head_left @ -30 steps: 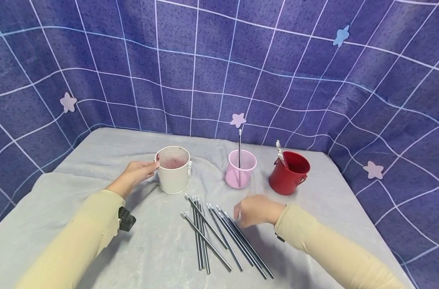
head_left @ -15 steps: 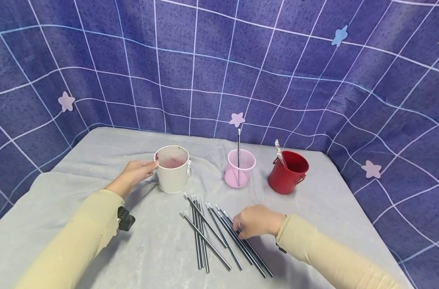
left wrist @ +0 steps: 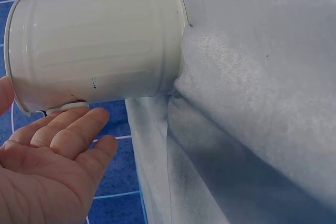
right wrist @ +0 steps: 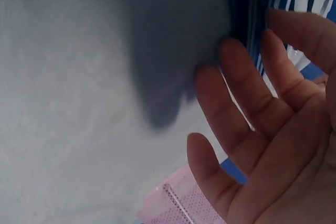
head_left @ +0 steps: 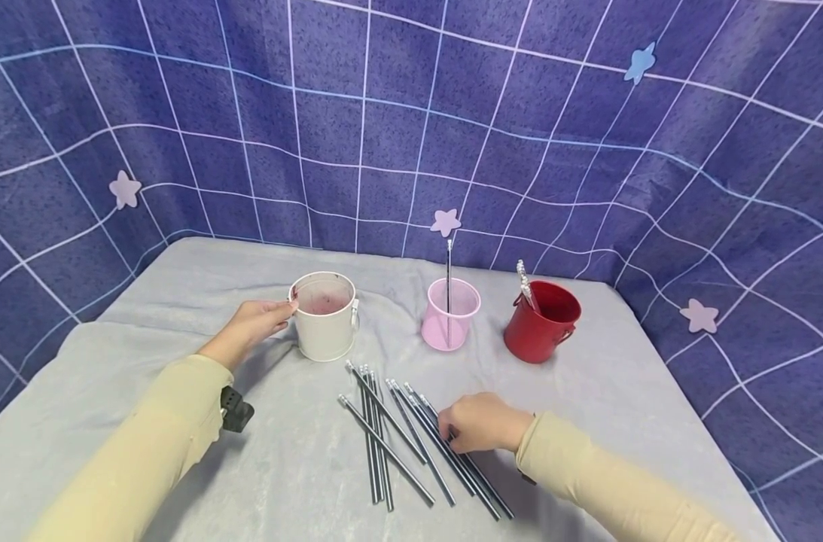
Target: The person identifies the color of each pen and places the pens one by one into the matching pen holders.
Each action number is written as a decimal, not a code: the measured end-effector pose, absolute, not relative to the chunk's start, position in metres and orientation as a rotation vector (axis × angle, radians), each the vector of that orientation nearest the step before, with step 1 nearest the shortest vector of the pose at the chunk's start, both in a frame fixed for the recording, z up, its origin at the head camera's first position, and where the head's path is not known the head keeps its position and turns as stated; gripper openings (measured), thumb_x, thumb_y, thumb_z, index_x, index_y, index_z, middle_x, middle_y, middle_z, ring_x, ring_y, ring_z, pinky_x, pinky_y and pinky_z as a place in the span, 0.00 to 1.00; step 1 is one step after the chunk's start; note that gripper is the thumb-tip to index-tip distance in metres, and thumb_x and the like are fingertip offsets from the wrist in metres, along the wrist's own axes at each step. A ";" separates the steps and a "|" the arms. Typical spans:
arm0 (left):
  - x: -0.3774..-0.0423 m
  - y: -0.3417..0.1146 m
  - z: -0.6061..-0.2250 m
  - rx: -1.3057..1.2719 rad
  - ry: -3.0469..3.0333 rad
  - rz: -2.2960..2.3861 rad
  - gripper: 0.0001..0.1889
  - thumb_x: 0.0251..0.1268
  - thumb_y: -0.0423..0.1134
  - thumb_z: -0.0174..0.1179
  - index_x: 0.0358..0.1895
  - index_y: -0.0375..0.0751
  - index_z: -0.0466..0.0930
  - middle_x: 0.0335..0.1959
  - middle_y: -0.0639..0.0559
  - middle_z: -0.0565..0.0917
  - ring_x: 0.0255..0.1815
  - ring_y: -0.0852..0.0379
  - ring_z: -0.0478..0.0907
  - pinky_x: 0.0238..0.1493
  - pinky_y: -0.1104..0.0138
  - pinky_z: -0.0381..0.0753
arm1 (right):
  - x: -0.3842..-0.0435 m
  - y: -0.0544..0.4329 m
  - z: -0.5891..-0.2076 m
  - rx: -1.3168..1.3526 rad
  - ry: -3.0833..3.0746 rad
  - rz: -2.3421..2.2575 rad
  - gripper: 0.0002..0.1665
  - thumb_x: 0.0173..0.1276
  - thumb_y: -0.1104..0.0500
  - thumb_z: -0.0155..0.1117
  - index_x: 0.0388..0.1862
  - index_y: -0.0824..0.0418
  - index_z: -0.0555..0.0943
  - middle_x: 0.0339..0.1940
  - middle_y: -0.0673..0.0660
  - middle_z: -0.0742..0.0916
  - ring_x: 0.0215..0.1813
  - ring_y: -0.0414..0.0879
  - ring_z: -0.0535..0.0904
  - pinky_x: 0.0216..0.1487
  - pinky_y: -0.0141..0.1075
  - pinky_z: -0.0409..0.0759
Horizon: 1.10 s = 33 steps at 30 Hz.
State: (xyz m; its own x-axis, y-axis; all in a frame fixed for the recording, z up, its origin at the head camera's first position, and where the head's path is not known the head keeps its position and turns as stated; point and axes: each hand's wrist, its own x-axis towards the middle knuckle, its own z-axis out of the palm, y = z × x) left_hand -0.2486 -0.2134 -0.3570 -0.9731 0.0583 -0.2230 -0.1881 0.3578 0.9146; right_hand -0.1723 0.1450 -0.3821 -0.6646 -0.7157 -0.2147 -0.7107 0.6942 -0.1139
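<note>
In the head view my left hand holds a white metal bucket by its left side, thumb at the rim. The left wrist view shows the fingers against the bucket's handle mount. My right hand is over the right-hand group of dark pencils, which lie on the cloth with their silver ends pointing away. In the right wrist view its bent fingertips touch the pencils; whether they pinch one is unclear. More pencils lie crossed to the left.
A pink mesh cup with one upright dark pencil stands behind the right hand. To its right, a red bucket has several silver-ended sticks leaning in it. Behind the grey cloth hangs a blue gridded curtain.
My right hand has lowered slightly onto the pencils, and its fingers have come in closer around them. The left hand and the white bucket have stayed in place.
</note>
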 end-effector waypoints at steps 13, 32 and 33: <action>-0.248 -0.213 -0.356 -0.100 2.410 1.675 0.31 0.76 0.46 0.44 0.65 0.17 0.58 0.67 0.29 0.61 0.67 0.38 0.61 0.69 0.55 0.63 | -0.172 0.140 -0.395 -1.046 2.724 -0.111 0.10 0.49 0.62 0.72 0.29 0.53 0.81 0.26 0.47 0.84 0.31 0.43 0.78 0.30 0.37 0.77; -0.247 -0.214 -0.358 -0.111 2.413 1.665 0.31 0.76 0.46 0.43 0.65 0.17 0.59 0.67 0.29 0.61 0.67 0.38 0.62 0.69 0.54 0.62 | -0.180 0.149 -0.385 -1.242 2.757 -0.210 0.09 0.54 0.65 0.69 0.26 0.51 0.81 0.23 0.42 0.83 0.28 0.37 0.78 0.27 0.31 0.77; -0.248 -0.214 -0.358 -0.108 2.410 1.664 0.31 0.76 0.46 0.43 0.65 0.17 0.59 0.67 0.29 0.61 0.67 0.38 0.61 0.69 0.54 0.62 | -0.180 0.148 -0.384 -1.237 2.758 -0.211 0.09 0.54 0.65 0.69 0.25 0.51 0.81 0.22 0.42 0.83 0.28 0.37 0.78 0.26 0.31 0.76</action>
State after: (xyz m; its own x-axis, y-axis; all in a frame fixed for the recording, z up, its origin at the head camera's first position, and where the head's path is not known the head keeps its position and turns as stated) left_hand -0.2475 -0.2138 -0.3576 -0.9752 0.0586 -0.2136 -0.1789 0.3597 0.9158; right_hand -0.1802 0.1484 -0.3842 -0.6615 -0.7486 -0.0452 -0.7330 0.6581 -0.1718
